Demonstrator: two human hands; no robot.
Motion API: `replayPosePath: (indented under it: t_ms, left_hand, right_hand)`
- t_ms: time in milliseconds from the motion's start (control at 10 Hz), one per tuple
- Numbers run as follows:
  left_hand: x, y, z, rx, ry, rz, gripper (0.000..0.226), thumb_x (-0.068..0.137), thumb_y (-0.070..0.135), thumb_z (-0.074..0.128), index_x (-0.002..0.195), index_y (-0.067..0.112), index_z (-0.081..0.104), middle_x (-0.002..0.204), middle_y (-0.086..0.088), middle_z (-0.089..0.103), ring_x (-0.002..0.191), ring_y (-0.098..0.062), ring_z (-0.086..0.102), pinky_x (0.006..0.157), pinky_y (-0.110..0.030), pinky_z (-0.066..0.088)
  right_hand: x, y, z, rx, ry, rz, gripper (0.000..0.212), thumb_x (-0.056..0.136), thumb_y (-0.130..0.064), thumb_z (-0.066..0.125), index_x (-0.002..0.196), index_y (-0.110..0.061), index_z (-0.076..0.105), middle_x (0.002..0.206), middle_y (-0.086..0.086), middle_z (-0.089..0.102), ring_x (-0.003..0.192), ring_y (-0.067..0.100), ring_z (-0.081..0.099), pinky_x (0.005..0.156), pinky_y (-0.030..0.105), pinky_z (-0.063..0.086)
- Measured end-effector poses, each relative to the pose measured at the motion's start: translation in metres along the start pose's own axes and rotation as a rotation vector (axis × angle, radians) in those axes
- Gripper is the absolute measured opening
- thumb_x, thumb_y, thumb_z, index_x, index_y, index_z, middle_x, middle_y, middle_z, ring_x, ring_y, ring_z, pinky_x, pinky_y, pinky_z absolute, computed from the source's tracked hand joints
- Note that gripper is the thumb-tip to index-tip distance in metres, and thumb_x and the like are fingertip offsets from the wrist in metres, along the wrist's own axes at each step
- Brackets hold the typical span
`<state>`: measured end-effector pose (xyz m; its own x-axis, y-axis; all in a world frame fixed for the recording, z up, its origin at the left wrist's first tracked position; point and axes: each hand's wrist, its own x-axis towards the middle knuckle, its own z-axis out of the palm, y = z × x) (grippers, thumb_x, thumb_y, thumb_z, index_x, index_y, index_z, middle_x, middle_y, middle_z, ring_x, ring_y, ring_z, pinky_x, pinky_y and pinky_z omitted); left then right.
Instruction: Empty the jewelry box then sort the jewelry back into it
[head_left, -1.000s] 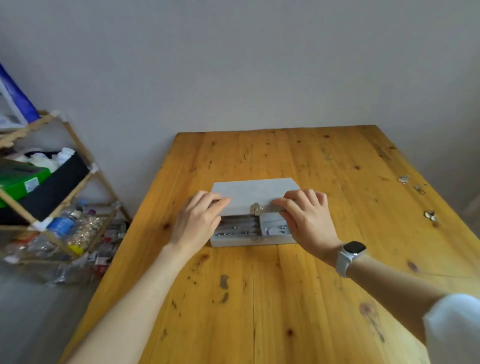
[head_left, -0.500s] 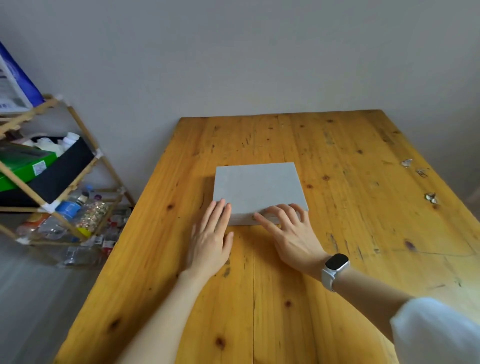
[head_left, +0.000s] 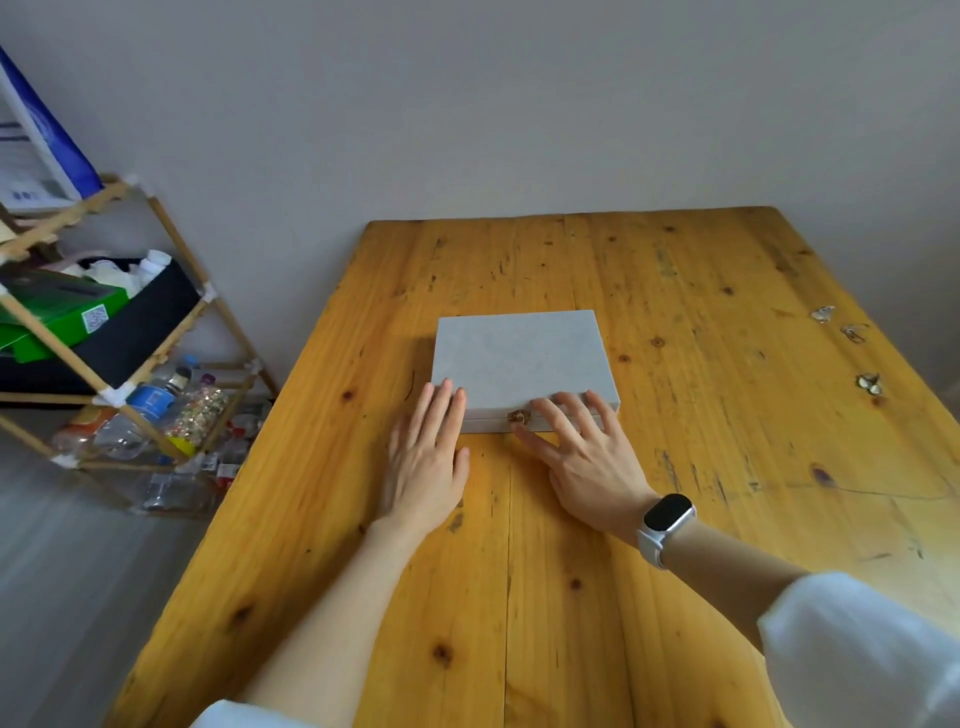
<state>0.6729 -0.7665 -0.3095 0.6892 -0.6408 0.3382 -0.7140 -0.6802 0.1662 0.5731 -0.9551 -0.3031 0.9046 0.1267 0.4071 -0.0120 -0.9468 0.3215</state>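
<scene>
Left hand (head_left: 427, 462) flat, palm down, fingers straight and together — tips touching near edge of box (head_left: 519, 358). Left forearm bare, reaching forward from lower left. Right hand (head_left: 587, 457) palm down, fingers spread and straight, tips resting on box's near edge; thumb out toward clasp (head_left: 519, 416). Watch (head_left: 666, 514) on right wrist — white sleeve (head_left: 857, 649) above it.

One closed box (head_left: 522, 358) is sitting on one bench (head_left: 675, 519). Two hands, left (head_left: 426, 462) and right (head_left: 587, 457), are lying by it. One watch (head_left: 666, 517) is showing. Three small clusters of jewelry (head_left: 823, 313) (head_left: 854, 331) (head_left: 870, 383) are lying at the bench's right edge.
</scene>
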Motion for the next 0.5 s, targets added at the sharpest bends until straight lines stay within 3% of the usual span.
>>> replayPosePath:
  t_ms: [100, 200, 300, 400, 500]
  left_hand:
    - [-0.006, 0.012, 0.001, 0.009, 0.009, -0.094, 0.068, 0.087, 0.023, 0.049, 0.145, 0.014, 0.014, 0.153, -0.010, 0.014, 0.140, -0.027, 0.018, 0.102, -0.054, 0.035]
    - [-0.018, 0.034, 0.000, 0.016, -0.006, -0.286, 0.081, 0.080, 0.026, 0.062, 0.143, 0.006, 0.016, 0.152, -0.020, 0.016, 0.136, -0.038, 0.027, 0.099, -0.060, 0.032]
    - [-0.031, 0.058, 0.001, 0.039, -0.036, -0.327, 0.081, 0.080, 0.040, 0.056, 0.142, 0.001, 0.022, 0.150, -0.025, 0.018, 0.135, -0.043, 0.025, 0.102, -0.063, 0.022]
    - [-0.038, 0.079, -0.001, 0.043, -0.183, -0.220, 0.078, 0.083, 0.057, 0.017, 0.147, 0.014, 0.008, 0.154, -0.013, -0.004, 0.141, -0.032, -0.004, 0.108, -0.057, -0.004]
    - [-0.037, 0.085, -0.002, 0.011, -0.332, -0.145, 0.075, 0.079, 0.062, -0.002, 0.146, 0.029, 0.002, 0.156, 0.001, -0.006, 0.141, -0.020, -0.014, 0.110, -0.054, -0.013]
  right_hand:
    - [0.001, -0.002, -0.006, 0.018, -0.059, 0.015, 0.044, 0.081, -0.025, 0.051, 0.125, -0.027, 0.052, 0.128, 0.009, 0.046, 0.117, 0.032, 0.045, 0.102, 0.053, 0.033]
    - [0.003, -0.003, -0.027, 0.264, -0.091, 0.085, 0.043, 0.081, -0.021, 0.045, 0.123, -0.023, 0.055, 0.123, 0.010, 0.053, 0.116, 0.032, 0.048, 0.102, 0.052, 0.037]
    - [0.008, 0.002, -0.065, 0.863, -0.113, 0.334, 0.035, 0.091, -0.010, 0.042, 0.123, -0.017, 0.056, 0.120, 0.007, 0.058, 0.115, 0.022, 0.050, 0.099, 0.028, 0.038]
    - [0.017, 0.015, -0.130, 1.550, -0.107, 0.572, 0.021, 0.091, -0.010, 0.052, 0.104, -0.018, 0.065, 0.103, 0.001, 0.068, 0.101, 0.014, 0.060, 0.089, 0.018, 0.045]
    - [0.005, 0.046, -0.208, 1.956, 0.208, 0.376, 0.016, 0.079, -0.023, 0.060, 0.090, -0.019, 0.070, 0.085, -0.003, 0.070, 0.085, 0.013, 0.063, 0.079, 0.024, 0.051]
